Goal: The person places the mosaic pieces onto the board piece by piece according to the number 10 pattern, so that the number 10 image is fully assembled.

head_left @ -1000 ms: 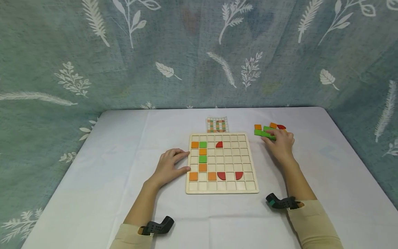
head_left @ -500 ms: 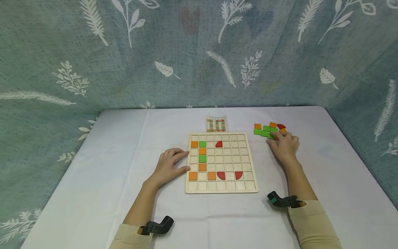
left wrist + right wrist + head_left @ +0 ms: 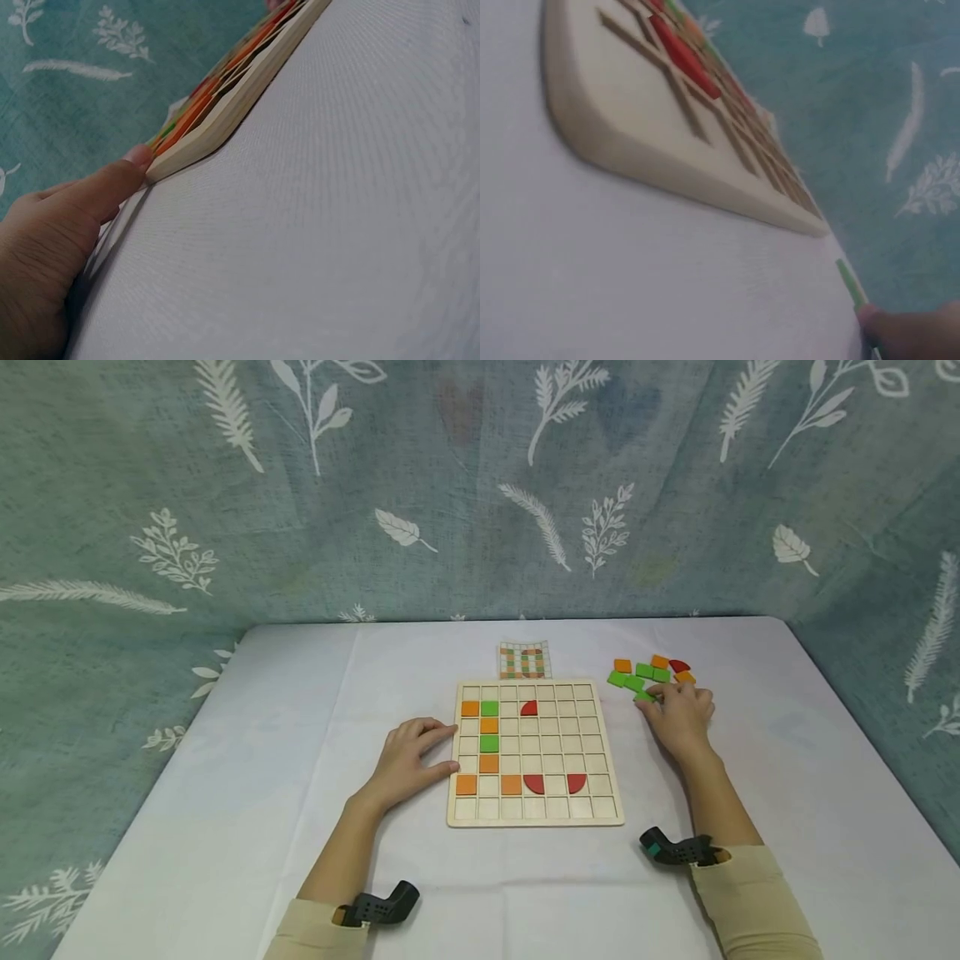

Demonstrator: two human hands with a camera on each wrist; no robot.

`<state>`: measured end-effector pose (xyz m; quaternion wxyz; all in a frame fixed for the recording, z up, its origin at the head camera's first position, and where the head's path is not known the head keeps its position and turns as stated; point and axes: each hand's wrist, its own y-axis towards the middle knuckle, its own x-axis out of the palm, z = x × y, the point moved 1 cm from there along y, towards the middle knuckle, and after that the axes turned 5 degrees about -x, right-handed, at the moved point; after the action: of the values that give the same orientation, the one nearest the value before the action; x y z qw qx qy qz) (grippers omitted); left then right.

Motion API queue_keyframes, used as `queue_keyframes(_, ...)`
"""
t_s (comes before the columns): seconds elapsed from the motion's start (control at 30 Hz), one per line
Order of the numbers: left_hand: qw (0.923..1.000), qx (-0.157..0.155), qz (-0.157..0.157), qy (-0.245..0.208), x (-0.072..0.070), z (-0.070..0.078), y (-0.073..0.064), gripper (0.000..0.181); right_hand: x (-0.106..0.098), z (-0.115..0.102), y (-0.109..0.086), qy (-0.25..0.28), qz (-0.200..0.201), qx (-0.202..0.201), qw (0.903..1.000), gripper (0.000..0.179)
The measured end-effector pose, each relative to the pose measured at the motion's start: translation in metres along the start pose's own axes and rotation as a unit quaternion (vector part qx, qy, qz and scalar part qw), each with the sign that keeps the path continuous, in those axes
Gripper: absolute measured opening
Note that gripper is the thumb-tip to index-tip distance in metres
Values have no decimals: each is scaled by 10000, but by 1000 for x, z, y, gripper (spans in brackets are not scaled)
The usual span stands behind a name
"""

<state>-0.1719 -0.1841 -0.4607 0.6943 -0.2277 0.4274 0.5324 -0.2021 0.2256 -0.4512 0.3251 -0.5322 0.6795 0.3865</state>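
Note:
The wooden grid board (image 3: 536,814) lies flat on the table, holding several orange and green square tiles and 3 red quarter-circle pieces. My left hand (image 3: 405,760) rests at its left side, thumb and index finger spread along the edge. In the left wrist view, the thumb (image 3: 112,184) meets the board's corner. Beyond the board to the right, my right hand (image 3: 681,714) pinches a green square tile (image 3: 643,697) at the near side of a loose group. In the right wrist view a fingertip (image 3: 870,315) touches green; the other fingers are out of sight there.
Loose green tiles (image 3: 633,683), orange tiles (image 3: 622,666) and a red piece (image 3: 678,666) lie ahead of the right hand. A small pattern card (image 3: 524,660) sits behind the board. A patterned cloth (image 3: 480,493) hangs at the table's far edge.
My right hand shifts right over the loose tiles, then back left and slightly nearer. The green tiles are spread and turned, one drawn toward me. My left hand and the board stay put.

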Motion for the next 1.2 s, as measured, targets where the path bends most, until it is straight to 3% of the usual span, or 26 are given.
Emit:
queue_keyframes(0.2, 10000, -60, -49, -38, 0, 0, 0, 58, 7, -7, 1, -25, -182, -29, 9998, 38)
queue_keyframes(0.5, 9999, -73, -77, -28, 0, 0, 0, 58, 5, -21, -4, 539, -295, -349, 9975, 39)
queue_keyframes(0.8, 10000, -90, -24, 1, 1, -1, 1, 57, 4, -41, -6, 888, -417, -922, 9909, 37)
queue_keyframes(1.03, 10000, -57, -41, 10, 1, -1, 1, 58, 9, -55, -10, 857, -387, -1391, 9858, 35)
queue_keyframes(1.2, 10000, -50, -20, 39, 0, -1, 1, 58, 14, -70, -20, 998, -743, -1756, 9766, 34)
